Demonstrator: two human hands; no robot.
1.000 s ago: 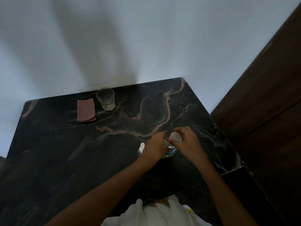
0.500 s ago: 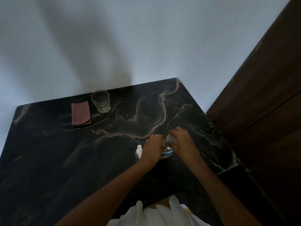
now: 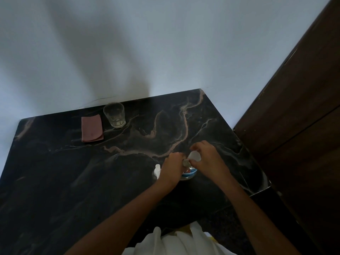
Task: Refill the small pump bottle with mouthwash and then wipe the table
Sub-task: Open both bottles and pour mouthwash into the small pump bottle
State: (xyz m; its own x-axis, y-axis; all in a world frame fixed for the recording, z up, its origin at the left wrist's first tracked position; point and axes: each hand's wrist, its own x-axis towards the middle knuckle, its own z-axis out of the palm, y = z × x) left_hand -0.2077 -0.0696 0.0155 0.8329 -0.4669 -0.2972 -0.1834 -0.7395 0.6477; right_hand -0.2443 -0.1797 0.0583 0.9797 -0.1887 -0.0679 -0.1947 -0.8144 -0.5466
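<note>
Two hands are holding the clear, blue-labelled mouthwash bottle [image 3: 189,173]: left hand [image 3: 170,169] fingers are curling round its neck, right hand [image 3: 208,161] fingers are pinching its white cap [image 3: 195,155].

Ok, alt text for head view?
The left hand grips a blue-labelled mouthwash bottle while the right hand pinches a white cap, on a dark marble table. A small pump bottle stands beside the left hand; a glass and pink cloth sit at the back.
</note>
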